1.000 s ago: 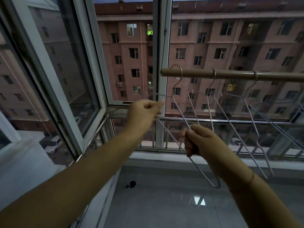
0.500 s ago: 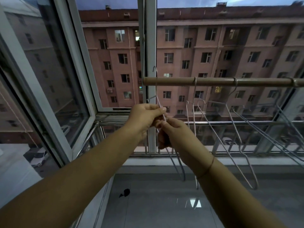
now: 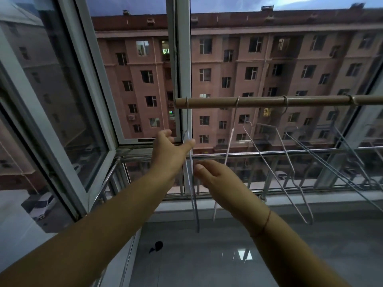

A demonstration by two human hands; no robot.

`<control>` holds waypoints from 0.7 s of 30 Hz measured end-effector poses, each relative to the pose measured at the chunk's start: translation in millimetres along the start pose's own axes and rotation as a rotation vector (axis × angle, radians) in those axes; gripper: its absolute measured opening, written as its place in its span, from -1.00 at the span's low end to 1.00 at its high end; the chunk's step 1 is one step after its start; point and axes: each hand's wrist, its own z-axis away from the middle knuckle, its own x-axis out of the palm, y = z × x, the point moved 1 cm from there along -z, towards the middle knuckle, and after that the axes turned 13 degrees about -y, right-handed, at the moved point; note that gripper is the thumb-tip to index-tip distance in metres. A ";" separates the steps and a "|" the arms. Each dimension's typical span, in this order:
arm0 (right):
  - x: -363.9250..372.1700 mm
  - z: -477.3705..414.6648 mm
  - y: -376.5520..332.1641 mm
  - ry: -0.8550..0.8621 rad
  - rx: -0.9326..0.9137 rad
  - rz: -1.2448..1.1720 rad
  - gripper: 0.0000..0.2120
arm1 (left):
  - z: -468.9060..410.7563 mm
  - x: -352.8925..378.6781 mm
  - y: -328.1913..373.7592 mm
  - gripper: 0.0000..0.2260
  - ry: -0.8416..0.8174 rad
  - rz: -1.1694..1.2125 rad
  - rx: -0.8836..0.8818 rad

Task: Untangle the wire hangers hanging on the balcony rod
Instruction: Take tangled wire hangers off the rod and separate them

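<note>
Wire hangers (image 3: 285,99) hang in a row on the brown rod (image 3: 259,101). The left hand (image 3: 169,155) is open wide, thumb by the first hanger (image 3: 187,117). The right hand (image 3: 217,179) is loose, holding nothing.

A brown rod (image 3: 265,101) crosses the balcony window, carrying four wire hangers well apart. The leftmost hanger (image 3: 196,214) hangs edge-on near the rod's free end, its wire passing between both hands. The left hand (image 3: 167,155) is spread beside it, thumb lying against the wire. The right hand (image 3: 217,178), a thin cord (image 3: 267,221) on its wrist, hovers just right of the wire with fingers loosely extended. The second hanger (image 3: 231,139) dangles behind the right hand. Beyond the metal railing (image 3: 290,150) stands a pink apartment block (image 3: 228,65).
</note>
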 end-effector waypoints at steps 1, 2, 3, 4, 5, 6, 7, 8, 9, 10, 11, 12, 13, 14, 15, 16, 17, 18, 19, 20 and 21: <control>-7.4 4.3 1.2 0.041 -0.016 0.047 -0.75 | 1.8 1.7 4.5 -0.44 0.042 -0.054 0.085; -16.5 9.3 2.6 0.094 -0.034 0.062 -0.72 | 3.8 5.1 10.1 -0.46 0.068 -0.096 0.178; -27.4 15.3 4.2 0.157 -0.053 0.060 -0.71 | 6.7 10.1 16.6 -0.51 0.070 -0.121 0.267; -39.7 22.0 5.6 0.227 -0.070 0.048 -0.71 | 9.5 16.8 23.4 -0.58 0.045 -0.131 0.342; -53.0 28.8 7.9 0.300 -0.084 0.028 -0.72 | 12.0 25.2 30.1 -0.65 -0.003 -0.127 0.398; -67.2 35.7 11.2 0.369 -0.095 0.007 -0.74 | 14.0 35.5 36.3 -0.72 -0.058 -0.119 0.430; -81.2 42.3 15.4 0.430 -0.101 -0.004 -0.75 | 15.4 47.0 41.8 -0.77 -0.111 -0.108 0.441; -94.4 48.4 20.9 0.481 -0.098 -0.004 -0.76 | 16.6 59.5 46.5 -0.80 -0.158 -0.092 0.437; -106.7 54.0 27.2 0.522 -0.089 0.003 -0.76 | 17.5 72.5 50.0 -0.82 -0.202 -0.073 0.421; -118.7 60.0 34.7 0.557 -0.077 0.012 -0.75 | 17.9 86.6 52.9 -0.82 -0.247 -0.055 0.402; -130.2 65.8 42.9 0.587 -0.066 0.017 -0.74 | 17.5 100.8 55.1 -0.82 -0.286 -0.050 0.389; -141.4 71.9 51.5 0.613 -0.057 0.019 -0.74 | 16.7 115.2 57.3 -0.82 -0.321 -0.055 0.386; -153.3 78.2 60.4 0.635 -0.048 0.027 -0.74 | 15.5 130.1 60.0 -0.82 -0.356 -0.062 0.389; -165.5 84.1 69.7 0.652 -0.038 0.045 -0.73 | 14.1 145.4 62.9 -0.82 -0.388 -0.065 0.389; -178.0 89.7 79.2 0.664 -0.024 0.069 -0.73 | 12.5 161.4 66.1 -0.82 -0.411 -0.065 0.380; -190.4 95.1 88.7 0.675 -0.009 0.098 -0.72 | 10.5 177.7 69.2 -0.81 -0.427 -0.055 0.359; -203.0 100.2 97.8 0.690 0.003 0.135 -0.71 | 8.7 194.6 72.8 -0.81 -0.441 -0.043 0.334; -215.8 105.4 106.7 0.707 0.013 0.180 -0.71 | 7.0 212.0 76.3 -0.81 -0.458 -0.031 0.308; -228.0 110.3 114.9 0.719 0.022 0.221 -0.70 | 5.0 229.5 79.4 -0.83 -0.476 -0.019 0.284; -240.3 115.0 123.7 0.720 0.035 0.248 -0.70 | 3.0 246.8 81.5 -0.86 -0.494 0.004 0.257; -251.6 119.2 132.5 0.712 0.048 0.263 -0.70 | 1.1 262.9 83.0 -0.90 -0.507 0.037 0.225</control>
